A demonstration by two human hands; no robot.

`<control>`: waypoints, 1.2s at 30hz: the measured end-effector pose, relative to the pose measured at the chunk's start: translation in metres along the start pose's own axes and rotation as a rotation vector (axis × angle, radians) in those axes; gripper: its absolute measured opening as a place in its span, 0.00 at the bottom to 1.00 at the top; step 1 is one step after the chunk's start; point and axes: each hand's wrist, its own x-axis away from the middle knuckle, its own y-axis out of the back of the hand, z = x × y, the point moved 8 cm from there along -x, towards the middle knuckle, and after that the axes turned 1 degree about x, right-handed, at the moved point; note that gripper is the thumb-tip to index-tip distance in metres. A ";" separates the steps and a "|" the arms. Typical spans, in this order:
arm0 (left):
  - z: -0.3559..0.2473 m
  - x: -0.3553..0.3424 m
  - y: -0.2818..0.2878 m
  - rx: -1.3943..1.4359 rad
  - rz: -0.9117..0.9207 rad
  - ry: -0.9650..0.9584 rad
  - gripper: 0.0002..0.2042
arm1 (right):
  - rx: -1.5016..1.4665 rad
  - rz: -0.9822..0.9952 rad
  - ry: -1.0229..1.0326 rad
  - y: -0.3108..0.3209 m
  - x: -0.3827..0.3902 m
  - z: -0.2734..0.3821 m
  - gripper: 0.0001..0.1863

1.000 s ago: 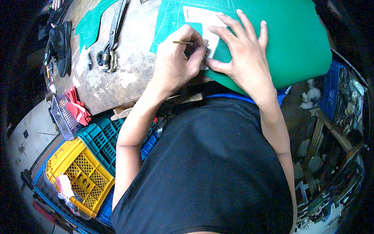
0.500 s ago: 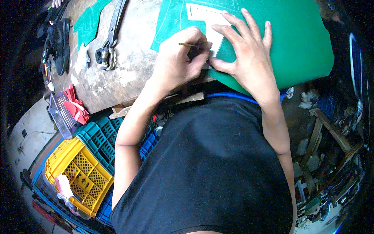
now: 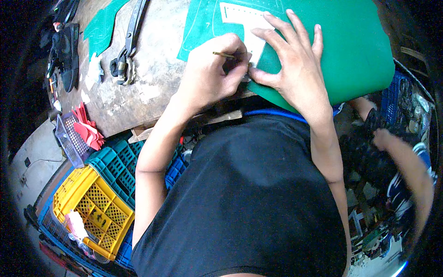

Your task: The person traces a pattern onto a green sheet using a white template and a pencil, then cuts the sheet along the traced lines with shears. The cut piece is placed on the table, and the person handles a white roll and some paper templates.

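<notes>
My left hand (image 3: pixel 214 69) is closed round a thin gold-brown pen (image 3: pixel 223 54), whose tip is hidden by my fingers near the table edge. Spread fingers of my right hand (image 3: pixel 295 64) rest on a white pattern piece (image 3: pixel 236 15) and the green sheet (image 3: pixel 344 51) under it. A row of small dark marks runs along the top of the pattern piece. Pale outlines are drawn on the green material left of it. Both hands are close together at the lower end of the pattern piece, which they partly cover.
Large scissors (image 3: pixel 131 39) with wrapped handles lie on the worn table (image 3: pixel 152 64), beside a cut green piece (image 3: pixel 104 32). Black shoes (image 3: pixel 69 55) are at the far left. Yellow (image 3: pixel 94 207) and teal crates (image 3: pixel 117 161) stand below. Another person's arm (image 3: pixel 408 161) is at the right.
Another person has come into view at the right, arm blurred by motion. My hands, the pen and the pattern piece stay nearly in place; the view has shifted slightly.
</notes>
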 end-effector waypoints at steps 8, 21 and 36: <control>0.004 0.003 0.000 0.021 0.012 -0.013 0.06 | 0.000 0.017 0.001 0.000 -0.001 0.000 0.36; 0.001 0.006 0.000 0.058 0.106 0.000 0.06 | 0.001 0.040 0.023 0.000 0.001 0.001 0.43; 0.011 0.010 0.003 0.170 0.105 0.087 0.06 | 0.026 0.001 0.049 0.001 0.000 0.002 0.38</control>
